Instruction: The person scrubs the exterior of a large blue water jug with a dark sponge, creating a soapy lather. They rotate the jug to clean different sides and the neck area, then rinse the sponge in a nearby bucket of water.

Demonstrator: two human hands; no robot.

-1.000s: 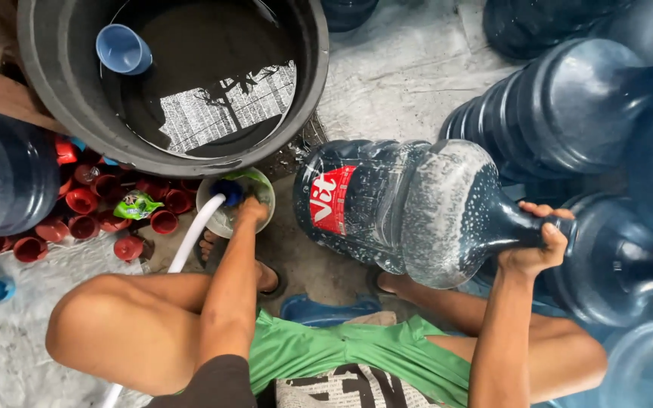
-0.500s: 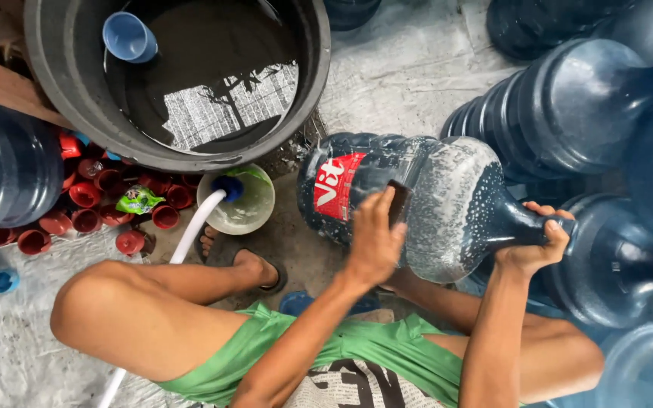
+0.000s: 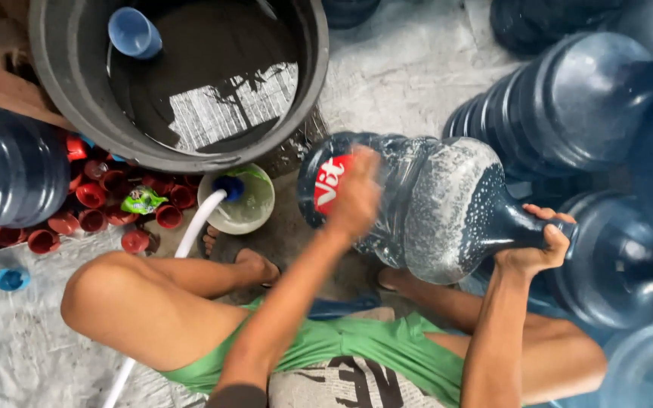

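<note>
A large blue water jug (image 3: 432, 204) lies on its side in front of me, wet and soapy, with a red label near its base. My right hand (image 3: 538, 249) grips its neck at the right. My left hand (image 3: 353, 196) is blurred and pressed against the jug's side over the label. I sit with bare knees on either side, in green shorts.
A big black tub (image 3: 183, 83) of water with a blue cup (image 3: 134, 32) floating stands at the back left. A small bowl (image 3: 239, 200) with a white hose (image 3: 190, 234) in it sits beside several red caps (image 3: 92, 208). Other blue jugs (image 3: 583, 113) crowd the right and left.
My left hand left the small bowl and moved right onto the jug's side, then slid toward the label. The right hand stayed on the neck.
</note>
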